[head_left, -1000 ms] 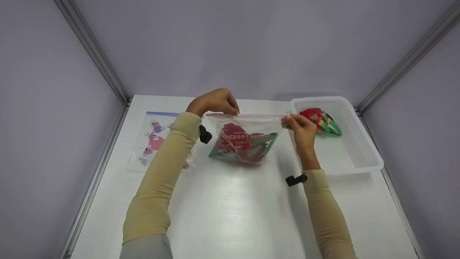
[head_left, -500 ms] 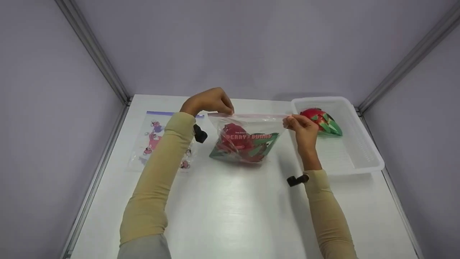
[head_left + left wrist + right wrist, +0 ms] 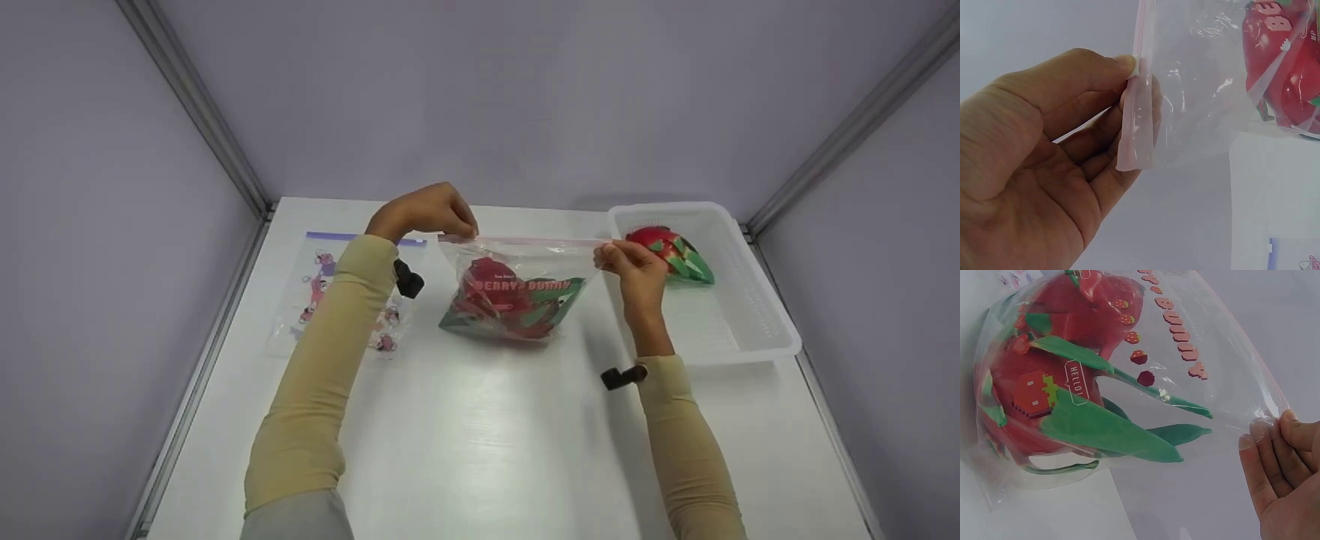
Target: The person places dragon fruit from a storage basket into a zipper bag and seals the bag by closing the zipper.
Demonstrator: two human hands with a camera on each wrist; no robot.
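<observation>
A clear zip bag (image 3: 491, 307) with a pink zip edge and "BERRY BUNNY" print is held up by its top edge over the table. Inside it are red dragon fruits (image 3: 1072, 337) with long green tips, seen through the film. My left hand (image 3: 431, 210) pinches the small white slider (image 3: 1136, 67) between thumb and finger, near the left end of the zip. At the opposite top corner, my right hand (image 3: 637, 274) pinches the film between thumb and fingers. The bag's underside hangs at or just above the tabletop; I cannot tell which.
A white plastic basket (image 3: 757, 300) stands at the right with another dragon fruit (image 3: 671, 255) in it. To the left, a second zip bag (image 3: 322, 289) with a purple zip and pink figures lies flat, partly behind my left sleeve. Grey walls enclose the white table (image 3: 480, 450).
My left hand has slid leftward along the zip with the slider, towards the bag's left end. The bag and my right hand have shifted very slightly right.
</observation>
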